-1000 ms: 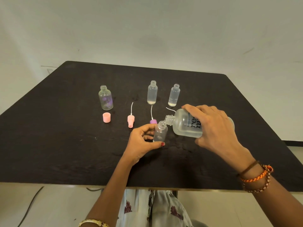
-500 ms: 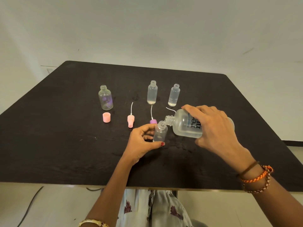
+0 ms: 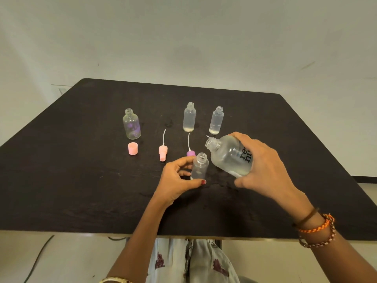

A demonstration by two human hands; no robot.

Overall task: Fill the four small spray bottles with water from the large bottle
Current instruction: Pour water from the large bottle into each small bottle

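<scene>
Black lettering, partly hidden and reading only "re" over "nu", shows on the large bottle point(image 3: 230, 155), which a person's right hand point(image 3: 263, 170) grips around the body, tilted with its open neck up and to the left, above the black table point(image 3: 71, 170). The left hand point(image 3: 176, 180) curls thumb and fingers around an uncapped small spray bottle point(image 3: 200, 166) standing upright on the table, just below and left of the large bottle's neck.

Table: your dark matte rectangular table point(image 3: 81, 180).
On it: three uncapped clear plastic bottles point(image 3: 189, 117), pink plastic cap point(image 3: 132, 148), pink spray pump point(image 3: 163, 153).
</scene>
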